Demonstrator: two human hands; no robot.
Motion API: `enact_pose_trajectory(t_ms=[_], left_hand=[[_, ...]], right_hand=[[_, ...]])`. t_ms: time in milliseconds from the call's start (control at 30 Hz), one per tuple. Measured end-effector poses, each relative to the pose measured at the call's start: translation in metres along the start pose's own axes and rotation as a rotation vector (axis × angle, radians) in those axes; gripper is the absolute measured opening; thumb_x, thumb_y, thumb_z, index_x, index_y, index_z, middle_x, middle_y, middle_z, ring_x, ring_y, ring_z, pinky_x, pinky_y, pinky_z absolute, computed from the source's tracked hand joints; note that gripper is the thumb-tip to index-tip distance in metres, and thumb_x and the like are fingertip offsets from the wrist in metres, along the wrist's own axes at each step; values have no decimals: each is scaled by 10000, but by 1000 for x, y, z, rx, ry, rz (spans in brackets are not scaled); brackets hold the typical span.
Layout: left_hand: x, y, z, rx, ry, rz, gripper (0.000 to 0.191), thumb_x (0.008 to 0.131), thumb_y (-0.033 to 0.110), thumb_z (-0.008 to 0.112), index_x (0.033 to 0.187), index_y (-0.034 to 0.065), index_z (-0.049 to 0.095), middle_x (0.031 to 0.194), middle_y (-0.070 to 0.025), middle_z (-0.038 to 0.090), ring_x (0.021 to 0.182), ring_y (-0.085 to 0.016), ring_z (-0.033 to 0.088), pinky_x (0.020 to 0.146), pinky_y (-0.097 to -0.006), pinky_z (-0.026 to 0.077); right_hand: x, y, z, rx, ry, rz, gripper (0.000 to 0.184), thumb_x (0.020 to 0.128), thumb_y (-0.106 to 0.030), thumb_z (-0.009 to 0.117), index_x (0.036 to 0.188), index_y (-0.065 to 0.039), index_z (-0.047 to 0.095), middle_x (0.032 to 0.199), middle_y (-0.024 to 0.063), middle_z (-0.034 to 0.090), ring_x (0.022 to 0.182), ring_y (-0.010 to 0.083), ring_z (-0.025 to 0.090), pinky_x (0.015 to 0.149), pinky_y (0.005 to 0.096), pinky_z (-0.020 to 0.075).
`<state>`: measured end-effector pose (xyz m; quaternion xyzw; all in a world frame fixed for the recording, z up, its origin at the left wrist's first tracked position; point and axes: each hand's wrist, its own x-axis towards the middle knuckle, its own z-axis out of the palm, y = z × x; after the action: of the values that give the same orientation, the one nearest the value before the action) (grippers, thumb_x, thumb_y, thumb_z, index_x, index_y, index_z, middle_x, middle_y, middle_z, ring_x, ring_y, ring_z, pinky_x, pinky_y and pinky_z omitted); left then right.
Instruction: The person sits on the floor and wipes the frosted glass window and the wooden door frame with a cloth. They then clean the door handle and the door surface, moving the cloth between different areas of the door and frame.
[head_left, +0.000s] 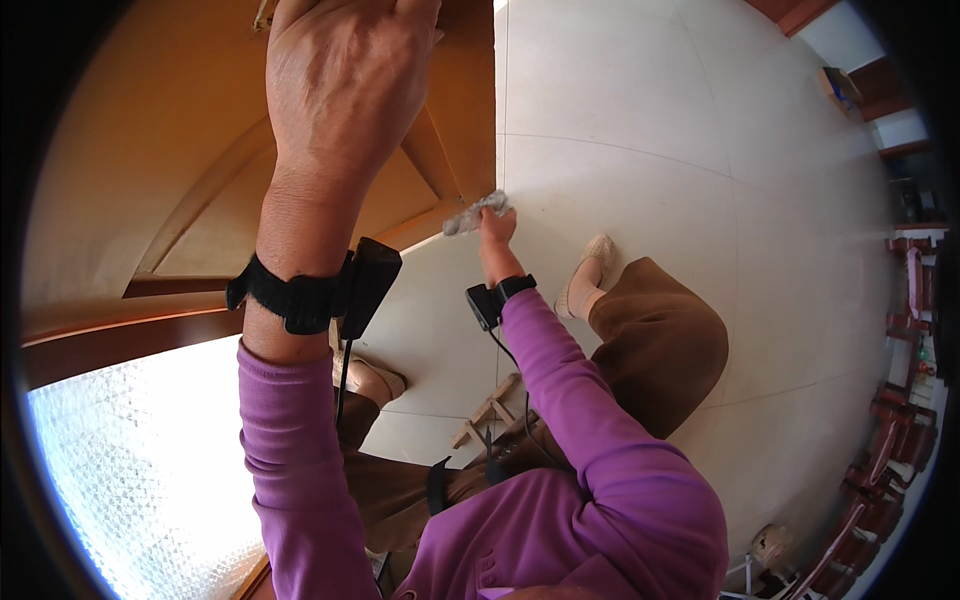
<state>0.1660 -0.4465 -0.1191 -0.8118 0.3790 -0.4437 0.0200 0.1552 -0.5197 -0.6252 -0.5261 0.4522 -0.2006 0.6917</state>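
Observation:
My left hand is raised against a brown wooden door, close to the camera. Its fingertips run out of the top of the picture, so whether they grip the door is hidden. Lower down, my right hand holds a crumpled grey cloth. The cloth lies against the bottom corner of the door, at its free edge. Carved raised panels mark the door's face. Each wrist wears a black strap with a small black device and a cable.
Bright patterned glass fills the lower left beside a wooden frame. Pale tiles cover the floor. A low wooden stool stands between my feet. Dark red wooden furniture lines the right rim, near a white-legged object.

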Motion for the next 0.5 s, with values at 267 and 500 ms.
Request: enact_pose_trajectory(t_ms=[267, 500], left_hand=[[0, -1, 5, 33, -14, -17, 210, 734, 155, 744, 728, 83, 546, 656, -99, 612, 697, -277, 588, 807, -396, 411], [-3, 2, 4, 39, -51, -51, 214, 793, 196, 730, 730, 91, 554, 669, -130, 616, 708, -307, 588, 844, -407, 409]], right_hand=[[-62, -39, 51, 408, -226, 240, 471, 782, -39, 714, 1211, -47, 520, 1112, 109, 618, 922, 224, 660, 713, 439, 596], [-173, -198, 55, 435, -325, -523, 355, 874, -97, 667, 1185, 8, 532, 1120, 156, 572, 999, 267, 587, 846, 380, 493]])
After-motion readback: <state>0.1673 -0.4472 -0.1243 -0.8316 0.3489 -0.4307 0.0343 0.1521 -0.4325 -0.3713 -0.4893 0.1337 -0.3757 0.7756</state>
